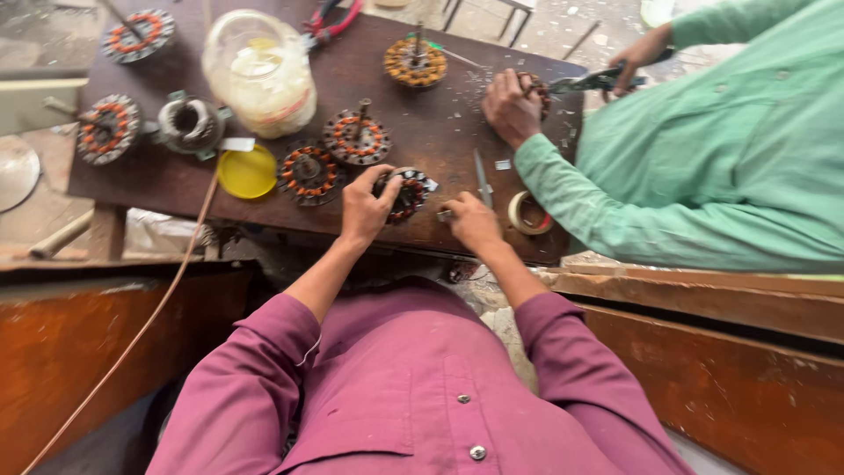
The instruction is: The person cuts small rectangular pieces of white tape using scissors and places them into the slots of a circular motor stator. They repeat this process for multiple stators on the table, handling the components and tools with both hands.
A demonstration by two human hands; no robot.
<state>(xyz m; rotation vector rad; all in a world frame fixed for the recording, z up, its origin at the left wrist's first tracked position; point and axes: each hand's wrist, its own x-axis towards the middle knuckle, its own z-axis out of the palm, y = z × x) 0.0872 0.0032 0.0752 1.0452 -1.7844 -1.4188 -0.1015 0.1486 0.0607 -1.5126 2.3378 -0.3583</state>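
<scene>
Half of stator [408,193] hidden under left hand [366,208]; right hand [472,220] contents unclear.

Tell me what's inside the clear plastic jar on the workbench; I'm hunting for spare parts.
The clear plastic jar holds a pale, whitish mass with a yellowish patch near the top. The cloudy wall hides what it is. Its yellow lid lies beside it.

Single head-worn camera, looking steeply down and forward over the wearer's chest onto a brown worktable [440,132] at close range. Co-worker's side enters at right. No second view.
</scene>
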